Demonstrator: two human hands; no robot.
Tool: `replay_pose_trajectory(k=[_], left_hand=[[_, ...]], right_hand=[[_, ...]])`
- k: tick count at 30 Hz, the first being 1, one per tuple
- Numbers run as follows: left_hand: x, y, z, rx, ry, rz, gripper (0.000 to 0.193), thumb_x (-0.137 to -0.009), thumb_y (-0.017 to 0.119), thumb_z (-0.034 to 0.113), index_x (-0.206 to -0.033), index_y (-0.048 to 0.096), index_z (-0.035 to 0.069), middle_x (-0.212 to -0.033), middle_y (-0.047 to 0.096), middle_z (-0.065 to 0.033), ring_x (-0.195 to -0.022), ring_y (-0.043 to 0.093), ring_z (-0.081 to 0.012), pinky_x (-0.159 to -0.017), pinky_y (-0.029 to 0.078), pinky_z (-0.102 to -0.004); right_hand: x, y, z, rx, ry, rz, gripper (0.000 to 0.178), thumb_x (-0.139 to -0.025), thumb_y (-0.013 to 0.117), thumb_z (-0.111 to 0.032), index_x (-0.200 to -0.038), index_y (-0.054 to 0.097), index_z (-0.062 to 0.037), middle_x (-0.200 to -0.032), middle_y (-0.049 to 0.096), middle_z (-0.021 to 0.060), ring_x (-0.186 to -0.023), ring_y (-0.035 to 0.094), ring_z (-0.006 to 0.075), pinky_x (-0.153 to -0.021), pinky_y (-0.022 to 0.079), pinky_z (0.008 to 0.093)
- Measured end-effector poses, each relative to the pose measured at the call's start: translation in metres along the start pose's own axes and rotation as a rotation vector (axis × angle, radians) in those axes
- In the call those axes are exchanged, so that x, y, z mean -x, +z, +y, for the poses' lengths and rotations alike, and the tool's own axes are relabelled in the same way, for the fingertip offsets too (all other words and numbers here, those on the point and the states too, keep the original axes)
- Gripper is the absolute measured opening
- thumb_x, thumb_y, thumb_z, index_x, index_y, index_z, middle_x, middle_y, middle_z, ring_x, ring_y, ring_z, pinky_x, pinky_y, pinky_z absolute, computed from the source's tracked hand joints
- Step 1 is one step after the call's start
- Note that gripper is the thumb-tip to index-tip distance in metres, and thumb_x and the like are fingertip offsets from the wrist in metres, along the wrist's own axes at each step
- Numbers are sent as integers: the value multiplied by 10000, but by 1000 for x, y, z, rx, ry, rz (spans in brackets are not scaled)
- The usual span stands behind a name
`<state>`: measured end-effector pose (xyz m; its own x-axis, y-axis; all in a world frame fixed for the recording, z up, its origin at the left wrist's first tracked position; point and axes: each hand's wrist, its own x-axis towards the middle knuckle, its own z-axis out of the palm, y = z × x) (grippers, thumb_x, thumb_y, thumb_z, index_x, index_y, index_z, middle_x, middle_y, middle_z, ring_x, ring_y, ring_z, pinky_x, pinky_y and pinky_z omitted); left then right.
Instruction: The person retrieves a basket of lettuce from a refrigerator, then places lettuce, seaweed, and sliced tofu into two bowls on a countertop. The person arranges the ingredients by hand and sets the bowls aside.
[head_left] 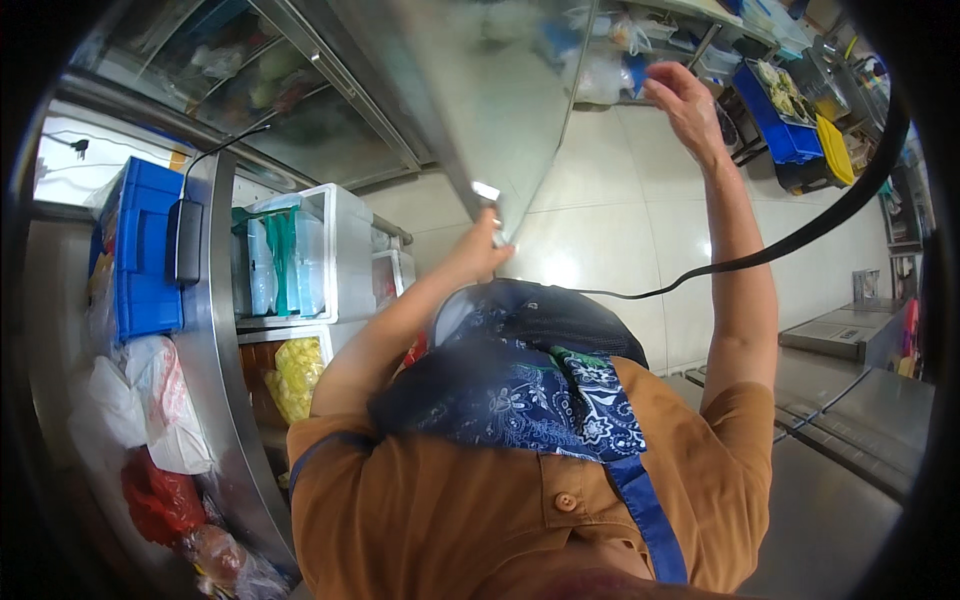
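A tall glass door (505, 110) with a metal frame stands swung out from the cabinet in front of me. My left hand (480, 250) is closed around the lower part of its frame edge, beside a small bright patch. Behind the door, bagged goods (275, 65) show dimly through the cabinet's glass front. My right hand (690, 112) is raised ahead on the right, holding nothing, with its fingers loosely curved and the thumb apart. A blue bag (634, 72) appears just beyond its fingertips; I cannot tell if they touch.
On the left, a steel counter (225, 400) carries a blue crate (150, 250) and several plastic bags. Below it are white foam boxes (345, 260) and a yellow bag (297, 375). A black cable (800, 240) crosses my right forearm. Blue bins (775, 120) stand far right; steel units (850, 330) lie nearer.
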<state>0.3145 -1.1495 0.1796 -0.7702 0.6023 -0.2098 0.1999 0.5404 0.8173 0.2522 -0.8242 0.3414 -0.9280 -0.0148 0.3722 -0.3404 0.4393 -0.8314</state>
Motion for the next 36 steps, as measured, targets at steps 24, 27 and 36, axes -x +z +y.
replay_pose_trajectory(k=[24,27,36], left_hand=[[-297,-30,-212,1191,-820,154,313,-852,552,180,-1118,483,31,-1022,536,-133,-893,545,-255,-799,488,-434],[-370,-11,-262,1334,-834,225,333,-837,584,181,-1110,489,17,-1020,535,-149,-905,549,-270,-825,494,-450],[-560,46,-375,1506,-964,526,271,-839,565,202,-1060,501,59,-971,503,-110,-834,496,-250,-832,435,-454]], right_hand=[[151,-289,23,1391,352,789,746,-660,748,-430,-1218,468,-22,-1187,558,128,-979,585,316,-805,467,444],[156,-314,27,2459,591,432,826,-615,755,-456,-1249,434,-35,-1182,550,121,-923,606,317,-725,487,421],[103,-300,9,2335,1017,445,564,-733,677,-324,-1081,478,73,-1048,579,239,-998,565,384,-815,496,447]])
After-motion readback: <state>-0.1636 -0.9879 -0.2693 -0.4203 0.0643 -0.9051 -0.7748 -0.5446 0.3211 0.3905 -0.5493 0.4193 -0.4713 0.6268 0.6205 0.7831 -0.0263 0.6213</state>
